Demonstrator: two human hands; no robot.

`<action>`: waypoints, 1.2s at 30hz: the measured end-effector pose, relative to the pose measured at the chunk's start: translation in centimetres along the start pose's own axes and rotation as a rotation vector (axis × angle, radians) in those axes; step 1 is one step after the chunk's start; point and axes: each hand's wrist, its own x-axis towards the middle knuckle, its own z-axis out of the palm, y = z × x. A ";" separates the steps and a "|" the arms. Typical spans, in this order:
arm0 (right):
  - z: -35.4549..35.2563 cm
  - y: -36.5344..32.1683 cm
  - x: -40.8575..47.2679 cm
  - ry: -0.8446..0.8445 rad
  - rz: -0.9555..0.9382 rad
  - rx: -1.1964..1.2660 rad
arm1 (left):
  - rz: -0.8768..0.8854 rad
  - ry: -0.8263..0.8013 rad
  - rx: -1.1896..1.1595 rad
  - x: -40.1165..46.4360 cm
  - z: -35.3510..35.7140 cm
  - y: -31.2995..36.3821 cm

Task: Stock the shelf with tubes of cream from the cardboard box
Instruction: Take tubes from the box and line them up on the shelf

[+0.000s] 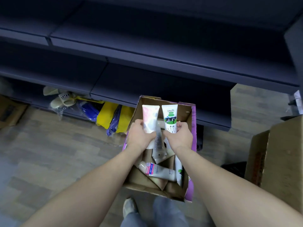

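A shop: dark display shelving above stock cartons.

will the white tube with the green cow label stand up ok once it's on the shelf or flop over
The cow-label tube, pinched by the right hand, keeps its shape, so it is probably fairly stiff. Its flat crimped end points up; on the hidden cap it may tip easily. It looks glossy, perhaps slippery.

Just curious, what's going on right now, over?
Left hand grips pink tube. Right hand grips green-label tube. Both over cardboard box. Shelf ahead, nothing blocking.
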 end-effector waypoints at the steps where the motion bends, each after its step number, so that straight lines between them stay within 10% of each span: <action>1: -0.3 -0.5 -0.5 0.038 -0.021 -0.012 | 0.014 0.013 -0.005 0.0 -0.7 0.3; 36: -14.4 -31.8 -18.5 0.448 -0.568 0.315 | 0.506 0.407 -0.309 -7.1 -35.0 23.0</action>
